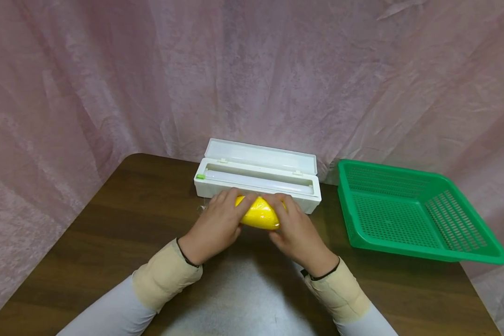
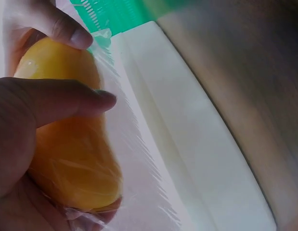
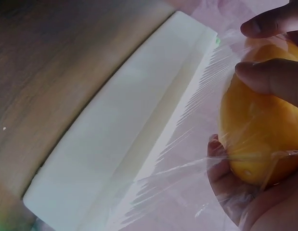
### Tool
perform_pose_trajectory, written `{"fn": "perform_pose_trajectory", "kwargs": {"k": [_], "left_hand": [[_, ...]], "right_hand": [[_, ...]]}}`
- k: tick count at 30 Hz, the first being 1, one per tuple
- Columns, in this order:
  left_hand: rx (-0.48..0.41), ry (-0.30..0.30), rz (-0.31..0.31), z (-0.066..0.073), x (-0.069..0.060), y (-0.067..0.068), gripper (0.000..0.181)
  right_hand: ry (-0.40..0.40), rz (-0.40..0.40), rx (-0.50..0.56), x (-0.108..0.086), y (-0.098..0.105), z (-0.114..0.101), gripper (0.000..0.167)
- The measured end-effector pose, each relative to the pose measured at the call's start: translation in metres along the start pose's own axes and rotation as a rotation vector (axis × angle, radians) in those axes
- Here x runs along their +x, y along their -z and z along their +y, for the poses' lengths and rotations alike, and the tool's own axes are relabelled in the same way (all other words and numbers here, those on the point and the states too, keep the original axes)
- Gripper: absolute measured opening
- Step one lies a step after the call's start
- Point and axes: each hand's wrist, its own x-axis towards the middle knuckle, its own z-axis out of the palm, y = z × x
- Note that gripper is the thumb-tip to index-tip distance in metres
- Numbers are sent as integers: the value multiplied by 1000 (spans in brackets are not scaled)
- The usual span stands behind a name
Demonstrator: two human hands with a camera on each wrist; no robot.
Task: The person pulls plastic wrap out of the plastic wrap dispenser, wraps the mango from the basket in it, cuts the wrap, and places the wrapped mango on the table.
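Both of my hands hold a smooth yellow mango (image 1: 260, 215) with clear cling film drawn around it. My left hand (image 1: 218, 224) grips its left end, the thumb across the near side in the left wrist view. On the other end is my right hand (image 1: 300, 228), its fingers curled over the fruit. A white cling film dispenser (image 1: 256, 190) stands just beyond, lid raised, with a film roll (image 1: 258, 181) inside. Stretched, wrinkled film (image 3: 194, 108) spans from the dispenser's edge to the mango. The mango's underside is partly hidden by the palms.
A green plastic basket (image 1: 417, 254) sits at the right on the brown wooden table (image 1: 122, 219). A light green piece (image 1: 200, 176) is at the dispenser's left end. Behind the table hangs a pink curtain (image 1: 252, 70).
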Motion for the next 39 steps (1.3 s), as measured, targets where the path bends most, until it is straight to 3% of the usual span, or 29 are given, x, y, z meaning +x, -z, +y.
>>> {"fn": "perform_pose_trajectory", "kwargs": {"k": [7, 21, 39], "left_hand": [[11, -9, 33, 0, 1, 2, 79], [28, -5, 22, 3, 1, 8, 75], [41, -2, 52, 6, 1, 13, 71]], "right_hand": [[-11, 2, -15, 0, 2, -2, 87], [-9, 26, -21, 0, 5, -7, 85], [13, 67, -24, 1, 9, -11, 82]]}}
